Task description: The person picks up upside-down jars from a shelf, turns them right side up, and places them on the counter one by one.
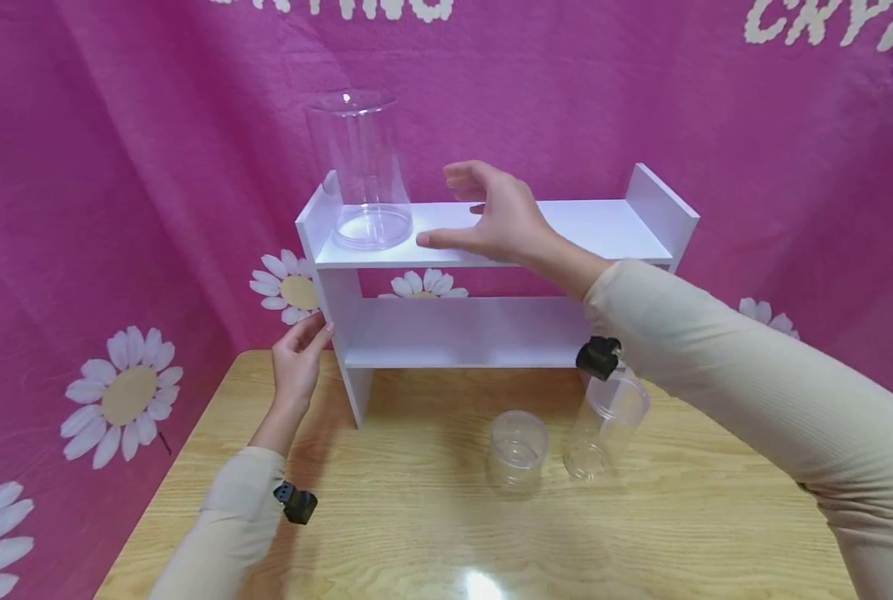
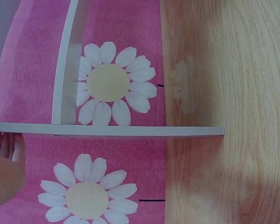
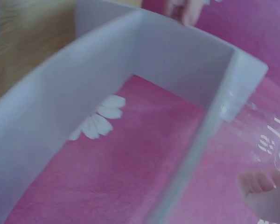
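Note:
A tall clear cup (image 1: 359,175) stands upright at the left end of a white two-tier shelf's top board (image 1: 604,225). My right hand (image 1: 446,208) hovers over that board just right of the cup, fingers spread and loosely curved, holding nothing. In the right wrist view its fingertips (image 3: 259,186) show next to the clear cup (image 3: 266,135). My left hand (image 1: 307,333) touches the shelf's left side panel (image 1: 341,304) with straight fingers. In the left wrist view the palm (image 2: 4,172) lies beside the panel's white edge (image 2: 107,129).
On the wooden table (image 1: 386,533) in front of the shelf stand a short clear container (image 1: 519,446) and a taller clear one (image 1: 607,421), partly behind my right sleeve. A pink cloth with daisies (image 1: 123,396) hangs behind and to the left.

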Demonstrator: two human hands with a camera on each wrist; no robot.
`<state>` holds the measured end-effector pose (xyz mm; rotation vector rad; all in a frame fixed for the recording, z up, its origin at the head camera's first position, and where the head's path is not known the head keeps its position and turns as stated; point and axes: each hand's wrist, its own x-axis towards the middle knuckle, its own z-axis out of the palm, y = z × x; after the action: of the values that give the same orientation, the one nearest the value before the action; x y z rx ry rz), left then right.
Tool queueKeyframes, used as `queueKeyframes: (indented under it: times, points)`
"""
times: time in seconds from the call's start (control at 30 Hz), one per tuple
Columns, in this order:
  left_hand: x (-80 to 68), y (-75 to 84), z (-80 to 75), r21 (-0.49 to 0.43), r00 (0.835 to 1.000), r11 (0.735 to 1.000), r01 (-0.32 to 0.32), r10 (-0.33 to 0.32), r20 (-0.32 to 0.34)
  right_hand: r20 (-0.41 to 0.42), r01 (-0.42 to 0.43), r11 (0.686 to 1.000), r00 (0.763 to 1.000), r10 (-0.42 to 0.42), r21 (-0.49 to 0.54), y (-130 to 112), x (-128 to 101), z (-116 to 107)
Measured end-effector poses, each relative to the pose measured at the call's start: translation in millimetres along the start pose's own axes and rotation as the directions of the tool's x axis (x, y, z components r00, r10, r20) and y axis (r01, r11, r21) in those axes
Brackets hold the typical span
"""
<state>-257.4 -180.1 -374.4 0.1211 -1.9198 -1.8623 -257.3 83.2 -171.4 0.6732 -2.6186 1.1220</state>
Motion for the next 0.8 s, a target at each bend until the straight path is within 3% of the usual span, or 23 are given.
queueKeyframes:
  times: [0.13, 0.33, 0.57, 0.8]
  points:
    - [0.5, -0.4, -0.2, 0.021, 1.000, 1.000, 0.011, -0.011, 0.002, 0.066, -0.142, 0.989, 0.988, 0.140, 0.042, -17, 22, -8]
    - [0.7, 0.4, -1.9, 0.043, 1.000, 0.999, 0.030, -0.030, 0.000, 0.144, -0.294, 0.954, 0.948, 0.284, 0.056, -45, 49, -13]
    - [-3.1, 0.7, -4.2, 0.068, 0.999, 0.996, 0.051, -0.052, 0.014, 0.140, -0.401, 0.912, 0.911, 0.387, 0.086, -64, 78, -9]
    - [-1.7, 4.1, -2.4, 0.067, 0.999, 0.997, 0.042, -0.044, 0.023, 0.121, -0.487, 0.852, 0.873, 0.472, 0.191, -73, 100, -2]
